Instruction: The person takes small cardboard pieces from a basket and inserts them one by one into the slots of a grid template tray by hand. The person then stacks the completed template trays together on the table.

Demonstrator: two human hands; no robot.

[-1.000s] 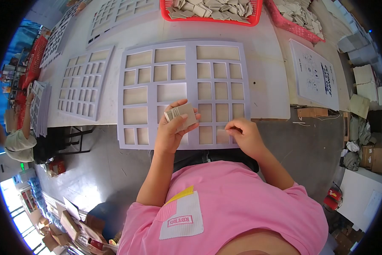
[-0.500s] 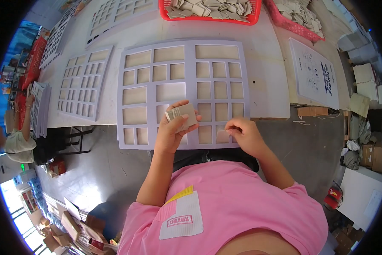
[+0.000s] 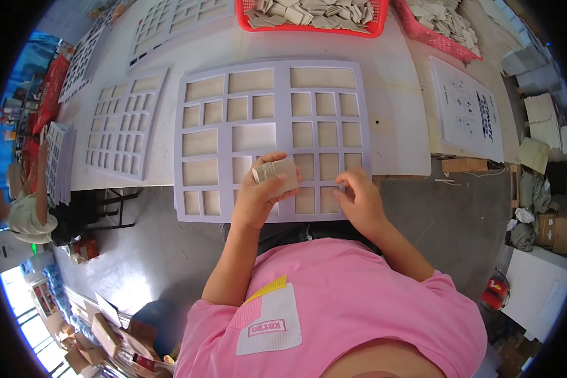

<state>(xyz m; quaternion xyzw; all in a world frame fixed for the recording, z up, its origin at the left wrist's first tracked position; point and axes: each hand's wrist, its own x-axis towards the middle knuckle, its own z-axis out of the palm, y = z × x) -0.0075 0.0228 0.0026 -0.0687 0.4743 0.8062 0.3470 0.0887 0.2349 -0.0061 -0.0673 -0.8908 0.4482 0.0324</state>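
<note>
A large lilac frame board [image 3: 284,113] with rectangular compartments lies at the table's front edge. Most visible compartments show beige pieces; a wide one in the middle shows white. My left hand [image 3: 264,189] is wrapped round a stack of beige cardboard pieces [image 3: 282,173] above the board's lower middle. My right hand [image 3: 359,196] is over the lower right corner, its thumb and forefinger apart, with nothing visible between them. A beige piece [image 3: 329,200] lies in the compartment beside its fingertips.
A red basket [image 3: 312,31] of beige pieces stands at the back, a pink basket [image 3: 438,34] to its right. Smaller grid boards [image 3: 127,123] lie left, a printed board [image 3: 465,110] right. Another person [image 3: 31,214] is at the far left.
My right thumb and forefinger have parted, and the piece they touched now lies in the lower right compartment. My left hand, with the stack, has shifted slightly right.
</note>
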